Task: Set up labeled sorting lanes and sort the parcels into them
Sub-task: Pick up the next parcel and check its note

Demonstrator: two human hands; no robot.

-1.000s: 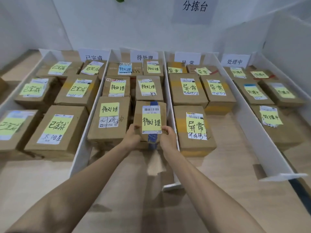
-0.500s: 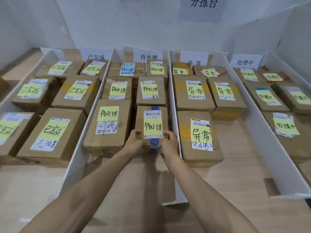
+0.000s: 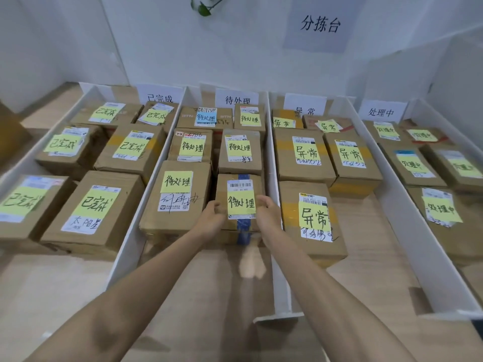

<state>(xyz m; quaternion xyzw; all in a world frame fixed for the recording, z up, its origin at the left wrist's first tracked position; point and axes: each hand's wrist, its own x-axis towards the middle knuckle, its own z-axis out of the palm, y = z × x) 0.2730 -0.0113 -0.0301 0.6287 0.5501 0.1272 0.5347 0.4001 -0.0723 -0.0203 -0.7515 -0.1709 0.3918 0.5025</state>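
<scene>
Parcels point(image 3: 96, 205) fill the space between the white dividers point(image 3: 413, 231) up to the far wall point(image 3: 235, 48), with only thin gaps between them. Bare floor point(image 3: 209, 309) lies open across the near side, and another free patch sits between the two right dividers.

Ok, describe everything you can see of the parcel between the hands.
The parcel is a small brown cardboard box, label side up at the front of the lane under the 待处理 sign, between a larger parcel on its left and the white divider on its right. Its top carries a white barcode label, a yellow note handwritten 待处理, and blue tape running lengthwise over the near edge. The left hand grips its near-left corner, the right hand its near-right.
</scene>
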